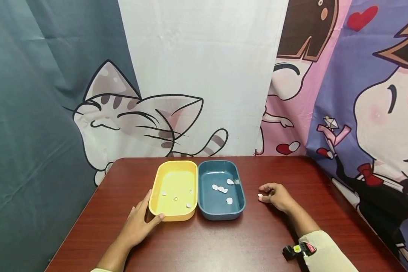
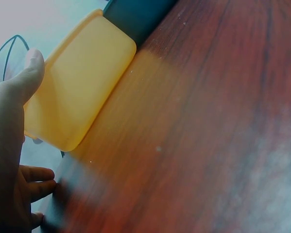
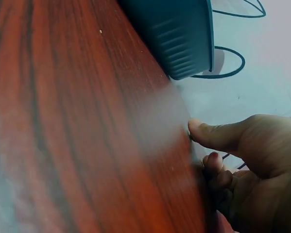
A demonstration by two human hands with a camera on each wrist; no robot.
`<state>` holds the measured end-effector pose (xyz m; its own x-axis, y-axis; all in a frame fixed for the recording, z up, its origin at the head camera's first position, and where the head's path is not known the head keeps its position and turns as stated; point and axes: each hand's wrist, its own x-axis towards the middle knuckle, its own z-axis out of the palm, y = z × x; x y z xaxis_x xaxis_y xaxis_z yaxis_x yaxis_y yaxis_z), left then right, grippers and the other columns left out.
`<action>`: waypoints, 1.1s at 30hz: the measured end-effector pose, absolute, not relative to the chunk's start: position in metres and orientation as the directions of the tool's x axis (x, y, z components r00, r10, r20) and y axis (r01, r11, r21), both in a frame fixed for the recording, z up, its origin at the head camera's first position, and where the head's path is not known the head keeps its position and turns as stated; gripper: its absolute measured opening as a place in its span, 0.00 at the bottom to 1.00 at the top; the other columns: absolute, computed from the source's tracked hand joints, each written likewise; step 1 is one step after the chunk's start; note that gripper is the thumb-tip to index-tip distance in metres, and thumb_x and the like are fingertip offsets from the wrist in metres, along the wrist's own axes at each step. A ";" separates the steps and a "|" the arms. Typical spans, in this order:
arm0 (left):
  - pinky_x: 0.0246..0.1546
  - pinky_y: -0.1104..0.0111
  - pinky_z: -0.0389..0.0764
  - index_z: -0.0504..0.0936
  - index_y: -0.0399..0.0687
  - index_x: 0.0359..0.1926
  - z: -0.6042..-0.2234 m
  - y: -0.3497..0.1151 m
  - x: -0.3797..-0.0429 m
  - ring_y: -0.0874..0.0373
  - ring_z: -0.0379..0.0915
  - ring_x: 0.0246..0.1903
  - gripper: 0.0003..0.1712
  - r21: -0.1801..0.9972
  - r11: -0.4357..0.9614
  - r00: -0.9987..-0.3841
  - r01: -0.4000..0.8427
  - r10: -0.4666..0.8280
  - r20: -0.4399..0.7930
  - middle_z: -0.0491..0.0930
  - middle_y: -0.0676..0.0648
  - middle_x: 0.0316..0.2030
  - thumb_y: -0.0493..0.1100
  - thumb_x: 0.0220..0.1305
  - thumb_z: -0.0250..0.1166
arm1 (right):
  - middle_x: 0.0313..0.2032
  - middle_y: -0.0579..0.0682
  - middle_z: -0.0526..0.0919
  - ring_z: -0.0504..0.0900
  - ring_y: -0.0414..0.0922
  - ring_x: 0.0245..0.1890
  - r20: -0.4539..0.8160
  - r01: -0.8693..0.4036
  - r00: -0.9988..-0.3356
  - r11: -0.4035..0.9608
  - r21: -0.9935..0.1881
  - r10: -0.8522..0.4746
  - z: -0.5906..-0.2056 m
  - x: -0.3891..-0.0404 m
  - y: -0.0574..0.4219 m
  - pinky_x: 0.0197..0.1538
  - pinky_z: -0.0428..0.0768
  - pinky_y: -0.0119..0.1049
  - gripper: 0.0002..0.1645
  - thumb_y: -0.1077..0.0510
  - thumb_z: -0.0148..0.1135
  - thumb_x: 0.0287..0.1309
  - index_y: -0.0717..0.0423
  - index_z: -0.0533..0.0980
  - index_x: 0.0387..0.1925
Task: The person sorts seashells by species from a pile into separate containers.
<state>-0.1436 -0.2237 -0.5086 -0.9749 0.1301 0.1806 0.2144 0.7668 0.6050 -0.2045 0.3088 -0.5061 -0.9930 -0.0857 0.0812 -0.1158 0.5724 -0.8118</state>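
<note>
My left hand (image 1: 138, 225) touches the near left corner of a yellow tray (image 1: 173, 218), with the thumb at its front wall and the fingers along its left side. Several small white pieces lie scattered in this tray. Against its right side stands a blue tray (image 1: 221, 217) with several larger white pieces (image 1: 229, 201) in it. Right of the blue tray, my right hand (image 1: 278, 196) holds a small white piece (image 1: 260, 195) at the thumb tip, low over the table. In the right wrist view the piece is mostly hidden by the thumb (image 3: 218, 136).
The trays stand on a reddish-brown wooden table (image 1: 204, 245). A cloth backdrop (image 1: 204, 49) with cartoon figures hangs behind it and along the right side. A small black device (image 1: 297, 250) is strapped to the right wrist.
</note>
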 end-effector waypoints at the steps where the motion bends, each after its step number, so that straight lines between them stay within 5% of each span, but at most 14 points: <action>1: 0.74 0.19 0.53 0.50 0.47 0.89 -0.509 -0.224 -0.144 0.28 0.64 0.79 0.59 0.605 0.766 -0.974 0.218 0.130 0.186 0.66 0.29 0.80 0.66 0.73 0.69 | 0.44 0.64 0.83 0.77 0.42 0.33 0.090 -0.125 -0.992 0.571 -0.812 -0.090 -0.507 -0.204 0.309 0.33 0.75 0.29 0.22 0.66 0.81 0.57 0.71 0.85 0.52; 24: 0.75 0.20 0.52 0.49 0.48 0.89 -0.511 -0.226 -0.145 0.28 0.62 0.80 0.59 0.615 0.761 -0.977 0.204 0.122 0.174 0.64 0.30 0.82 0.66 0.73 0.69 | 0.39 0.57 0.85 0.79 0.41 0.36 0.162 -0.135 -0.987 0.642 -0.754 -0.018 -0.513 -0.205 0.303 0.38 0.78 0.28 0.08 0.64 0.83 0.56 0.61 0.90 0.37; 33: 0.75 0.20 0.51 0.49 0.48 0.89 -0.511 -0.225 -0.146 0.28 0.62 0.80 0.59 0.617 0.759 -0.976 0.210 0.128 0.175 0.64 0.30 0.82 0.66 0.73 0.69 | 0.40 0.59 0.86 0.79 0.42 0.34 0.134 -0.108 -0.991 0.620 -0.777 -0.004 -0.510 -0.205 0.303 0.36 0.78 0.29 0.07 0.63 0.80 0.61 0.63 0.90 0.39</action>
<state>-0.1465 -0.2246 -0.5112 -0.9762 0.1283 0.1747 0.2101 0.7586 0.6167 -0.2045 0.3033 -0.5099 -0.9909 -0.0038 0.1343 -0.1077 0.6203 -0.7769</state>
